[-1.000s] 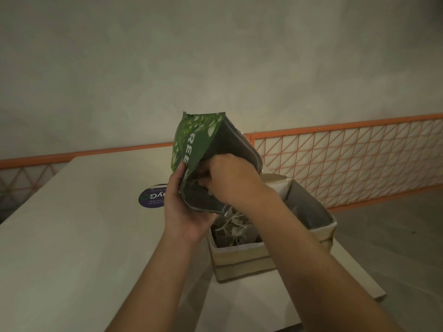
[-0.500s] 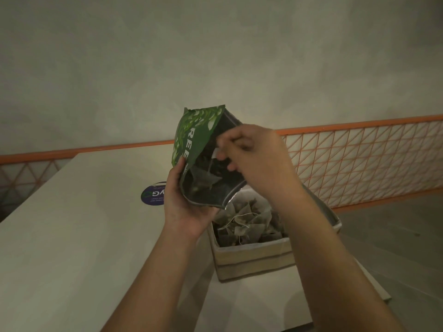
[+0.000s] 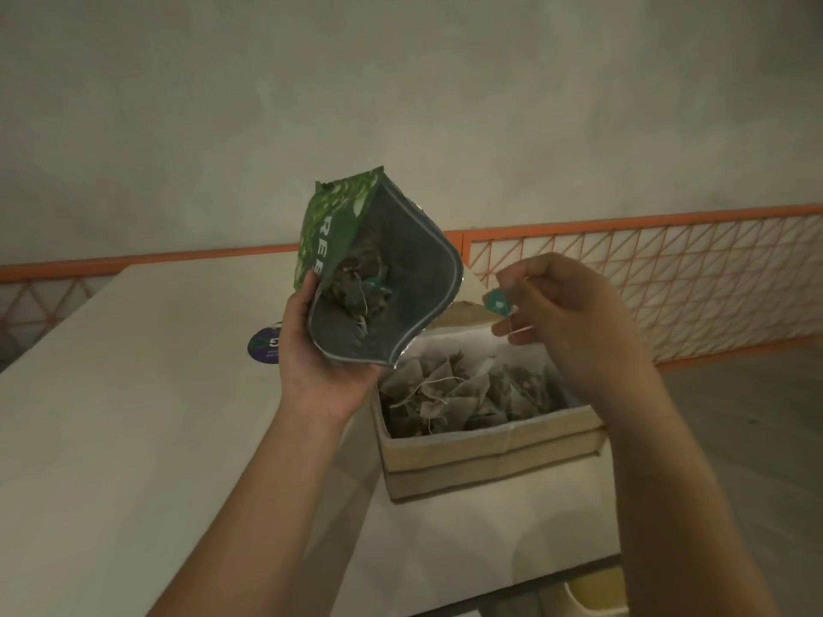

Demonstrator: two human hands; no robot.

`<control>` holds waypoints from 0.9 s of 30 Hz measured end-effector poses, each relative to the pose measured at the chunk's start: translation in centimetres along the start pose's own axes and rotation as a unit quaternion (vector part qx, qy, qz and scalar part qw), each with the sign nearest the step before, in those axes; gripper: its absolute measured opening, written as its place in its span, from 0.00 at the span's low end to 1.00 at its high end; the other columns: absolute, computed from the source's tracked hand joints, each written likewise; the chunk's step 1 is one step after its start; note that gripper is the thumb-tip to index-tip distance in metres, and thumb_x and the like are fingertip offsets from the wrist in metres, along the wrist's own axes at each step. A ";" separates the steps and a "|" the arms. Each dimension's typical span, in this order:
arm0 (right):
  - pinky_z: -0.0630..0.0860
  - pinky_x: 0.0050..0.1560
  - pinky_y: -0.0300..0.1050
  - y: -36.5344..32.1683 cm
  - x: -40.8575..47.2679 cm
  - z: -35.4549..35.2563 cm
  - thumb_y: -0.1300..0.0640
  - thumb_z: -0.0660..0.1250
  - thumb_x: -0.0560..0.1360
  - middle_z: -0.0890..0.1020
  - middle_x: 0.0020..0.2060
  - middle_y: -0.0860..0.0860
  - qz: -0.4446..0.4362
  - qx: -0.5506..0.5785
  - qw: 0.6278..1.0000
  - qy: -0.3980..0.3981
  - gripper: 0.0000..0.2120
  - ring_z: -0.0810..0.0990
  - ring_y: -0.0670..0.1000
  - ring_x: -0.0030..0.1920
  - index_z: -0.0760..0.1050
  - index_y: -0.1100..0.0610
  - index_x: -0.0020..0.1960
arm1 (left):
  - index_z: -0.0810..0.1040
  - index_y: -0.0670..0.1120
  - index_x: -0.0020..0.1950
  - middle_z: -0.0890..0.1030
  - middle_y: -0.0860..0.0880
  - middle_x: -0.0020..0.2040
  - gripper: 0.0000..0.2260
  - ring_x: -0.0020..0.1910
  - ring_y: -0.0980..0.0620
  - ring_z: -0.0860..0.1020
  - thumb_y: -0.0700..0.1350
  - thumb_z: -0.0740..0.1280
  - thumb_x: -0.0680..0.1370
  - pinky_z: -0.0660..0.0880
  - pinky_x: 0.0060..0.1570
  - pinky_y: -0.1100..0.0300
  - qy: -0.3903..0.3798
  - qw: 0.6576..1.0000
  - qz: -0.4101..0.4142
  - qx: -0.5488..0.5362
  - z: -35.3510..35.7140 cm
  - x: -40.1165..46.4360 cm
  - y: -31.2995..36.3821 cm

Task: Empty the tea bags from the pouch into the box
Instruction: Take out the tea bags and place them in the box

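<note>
We held the green pouch [image 3: 338,242] up in our left hand [image 3: 318,349], fingers wrapped round its lower edge, with the open mouth tipped toward us and down toward five o'clock, over the near left corner of the box [image 3: 485,456]. On the green face we could read the white letters "REE", running sideways; the rest of the word was cut off by the fold and by our thumb. Inside the grey lining a few tea bags [image 3: 356,282] were left, with a teal tag among them. Our right hand [image 3: 574,313], at three o'clock from the pouch and above the box, pinched a thin white string between thumb and forefinger, and a small teal tag [image 3: 496,301] hung at the string's upper end; any print on it was too small to read. The box, beige with a white lining, sat at five o'clock from the pouch and held a heap of pyramid tea bags [image 3: 450,389]. At nine o'clock from our left hand a round dark blue sticker [image 3: 262,347] lay on the white table [image 3: 133,394], half hidden by that hand, with only a pale "G" legible. Behind the table ran an orange grid fence [image 3: 645,269] below a plain wall.
</note>
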State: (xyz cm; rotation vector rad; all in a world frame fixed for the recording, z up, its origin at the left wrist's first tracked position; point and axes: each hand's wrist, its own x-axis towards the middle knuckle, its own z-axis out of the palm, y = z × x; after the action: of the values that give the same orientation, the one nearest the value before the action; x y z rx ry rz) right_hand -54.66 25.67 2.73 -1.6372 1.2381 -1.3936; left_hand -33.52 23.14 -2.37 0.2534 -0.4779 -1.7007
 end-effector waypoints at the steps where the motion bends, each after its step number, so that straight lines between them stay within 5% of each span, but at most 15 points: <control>1: 0.82 0.39 0.43 0.6 -0.1 0.1 0.57 0.64 0.79 0.84 0.47 0.52 0.010 -0.002 1.000 -0.004 0.04 0.85 0.49 0.38 0.77 0.55 0.52 | 0.75 0.49 0.74 0.75 0.41 0.72 0.25 0.67 0.40 0.76 0.60 0.61 0.80 0.81 0.53 0.47 0.002 1.000 -0.001 -0.004 0.0 0.0 0.0; 5: 0.83 0.42 0.45 2.5 -0.6 0.1 0.56 0.64 0.80 0.84 0.44 0.50 -0.016 0.003 1.000 0.022 0.05 0.85 0.50 0.41 0.78 0.55 0.52 | 0.74 0.49 0.74 0.74 0.42 0.73 0.25 0.72 0.41 0.72 0.59 0.61 0.80 0.78 0.60 0.46 -0.003 1.000 -0.008 -0.005 0.0 0.1 -0.2; 11: 0.74 0.43 0.43 5.4 -1.4 0.3 0.51 0.64 0.78 0.79 0.41 0.42 -0.087 -0.208 0.973 -0.046 0.08 0.78 0.43 0.41 0.81 0.46 0.44 | 0.75 0.49 0.73 0.74 0.42 0.74 0.25 0.73 0.40 0.71 0.59 0.63 0.79 0.73 0.67 0.44 0.008 1.000 -0.009 -0.004 0.1 0.3 -0.8; 15: 0.72 0.64 0.47 6.5 -1.4 1.5 0.46 0.65 0.77 0.78 0.60 0.39 -0.104 -0.286 0.944 -0.126 0.13 0.74 0.45 0.63 0.78 0.41 0.61 | 0.75 0.49 0.73 0.74 0.42 0.73 0.25 0.73 0.40 0.71 0.59 0.63 0.80 0.72 0.68 0.43 0.015 1.000 -0.016 -0.018 0.3 0.4 -1.3; 19: 0.74 0.52 0.38 6.7 -1.3 1.5 0.48 0.63 0.79 0.83 0.49 0.41 -0.029 -0.324 0.923 -0.206 0.10 0.79 0.40 0.49 0.81 0.43 0.56 | 0.77 0.49 0.71 0.76 0.41 0.71 0.25 0.70 0.39 0.74 0.59 0.65 0.78 0.78 0.60 0.43 0.014 0.999 -0.023 -0.030 0.7 -0.1 -1.4; 22: 0.72 0.46 0.35 6.9 -1.1 0.8 0.51 0.65 0.78 0.82 0.51 0.44 0.016 -0.369 0.919 -0.137 0.09 0.77 0.45 0.48 0.81 0.45 0.56 | 0.77 0.49 0.71 0.76 0.41 0.71 0.25 0.70 0.39 0.74 0.60 0.66 0.77 0.80 0.57 0.44 0.022 0.999 -0.019 -0.021 0.6 -0.3 -1.2; 27: 0.69 0.58 0.48 6.3 -1.4 -0.4 0.45 0.64 0.77 0.69 0.65 0.49 0.066 -0.482 0.871 -0.075 0.16 0.63 0.54 0.64 0.77 0.44 0.64 | 0.78 0.49 0.71 0.76 0.41 0.71 0.25 0.70 0.38 0.74 0.60 0.65 0.78 0.79 0.59 0.44 0.022 0.999 -0.019 -0.016 0.4 -0.5 -0.9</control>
State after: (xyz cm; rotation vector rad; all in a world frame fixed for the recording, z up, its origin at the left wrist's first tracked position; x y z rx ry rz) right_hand -56.59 24.80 -3.40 -2.1536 2.0809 -0.5080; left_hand -34.42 23.85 -2.49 0.2769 -0.4144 -1.7344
